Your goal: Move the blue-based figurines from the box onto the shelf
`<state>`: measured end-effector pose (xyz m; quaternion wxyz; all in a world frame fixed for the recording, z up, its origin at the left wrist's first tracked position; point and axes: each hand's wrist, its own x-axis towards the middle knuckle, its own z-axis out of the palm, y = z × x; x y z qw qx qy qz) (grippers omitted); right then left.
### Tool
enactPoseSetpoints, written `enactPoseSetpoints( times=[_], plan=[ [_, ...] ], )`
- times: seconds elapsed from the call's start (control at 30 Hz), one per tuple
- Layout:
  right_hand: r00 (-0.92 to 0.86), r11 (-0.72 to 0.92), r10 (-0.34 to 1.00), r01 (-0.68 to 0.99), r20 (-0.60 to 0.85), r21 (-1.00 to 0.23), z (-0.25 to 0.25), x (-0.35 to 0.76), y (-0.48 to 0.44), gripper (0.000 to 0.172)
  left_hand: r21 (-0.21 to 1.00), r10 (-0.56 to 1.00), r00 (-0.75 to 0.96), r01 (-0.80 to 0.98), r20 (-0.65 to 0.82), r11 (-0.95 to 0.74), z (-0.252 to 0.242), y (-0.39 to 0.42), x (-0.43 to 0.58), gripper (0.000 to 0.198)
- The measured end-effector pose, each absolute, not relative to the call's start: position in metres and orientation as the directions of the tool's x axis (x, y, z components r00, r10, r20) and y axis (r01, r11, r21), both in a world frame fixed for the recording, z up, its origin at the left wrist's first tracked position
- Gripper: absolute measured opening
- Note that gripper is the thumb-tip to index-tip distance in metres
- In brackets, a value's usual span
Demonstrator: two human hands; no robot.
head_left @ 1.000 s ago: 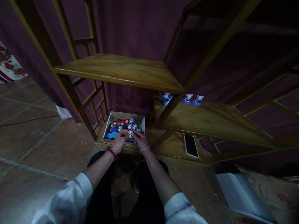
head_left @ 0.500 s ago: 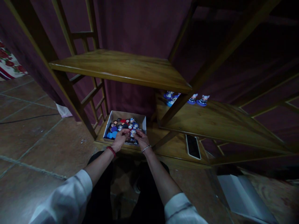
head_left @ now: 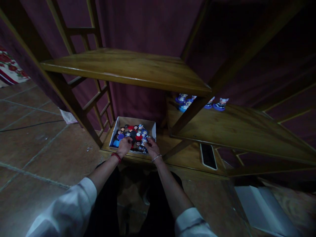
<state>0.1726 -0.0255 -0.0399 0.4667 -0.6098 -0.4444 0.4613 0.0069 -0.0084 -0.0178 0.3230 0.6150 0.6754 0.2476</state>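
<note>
A shallow white box (head_left: 118, 122) full of several small colourful figurines (head_left: 134, 135) sits on the lowest wooden shelf. My left hand (head_left: 124, 146) rests at the box's near edge with fingers curled over the figurines. My right hand (head_left: 152, 148) is beside it at the box's near right corner, fingers pinched on a small blue-and-white figurine (head_left: 144, 141). What the left fingers hold, if anything, is hidden in the dim light.
A wooden shelf unit (head_left: 128, 70) stands against a dark purple wall. Several blue figurines (head_left: 184, 102) stand on the right middle shelf (head_left: 237, 126). A dark phone (head_left: 207, 156) lies on the bottom shelf to the right. Brown tiled floor (head_left: 37, 148) spreads left; a grey object (head_left: 261, 207) lies at lower right.
Both hands, close together over one figurine before, have drawn apart. The left hand dropped onto the figurines in the box. The view shifted slightly.
</note>
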Motion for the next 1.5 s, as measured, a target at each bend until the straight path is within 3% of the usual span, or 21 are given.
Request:
enactPoseSetpoints(
  times=[0.17, 0.33, 0.53, 0.9, 1.13, 1.5],
  plan=[
    [0.173, -0.193, 0.972, 0.187, -0.162, -0.963, -0.043, 0.173, -0.025, 0.030, 0.555, 0.986, 0.078, 0.832, -0.147, 0.017, -0.007, -0.008, 0.006, 0.024],
    [0.182, -0.195, 0.970, 0.190, -0.160, -0.962, -0.044, 0.173, -0.025, 0.030, 0.455, 0.975, 0.166, 0.886, -0.148, -0.082, -0.007, -0.004, 0.002, 0.026],
    [0.176, -0.203, 0.969, 0.179, -0.172, -0.963, -0.046, 0.175, -0.025, 0.029, 0.431, 0.959, 0.233, 0.891, -0.162, -0.143, -0.001, -0.001, 0.001, 0.028],
    [0.181, -0.186, 0.971, 0.154, -0.157, -0.970, -0.043, 0.174, -0.028, 0.028, 0.305, 0.909, 0.322, 0.922, -0.264, -0.238, 0.011, -0.011, 0.003, 0.011],
    [0.181, -0.186, 0.970, 0.141, -0.160, -0.972, -0.050, 0.175, -0.027, 0.030, 0.203, 0.898, 0.356, 0.929, -0.257, -0.310, 0.014, -0.012, 0.009, 0.017],
    [0.181, -0.198, 0.969, 0.158, -0.168, -0.967, -0.059, 0.177, -0.024, 0.035, 0.176, 0.893, 0.391, 0.917, -0.221, -0.358, 0.007, -0.011, 0.004, 0.021]
  ],
)
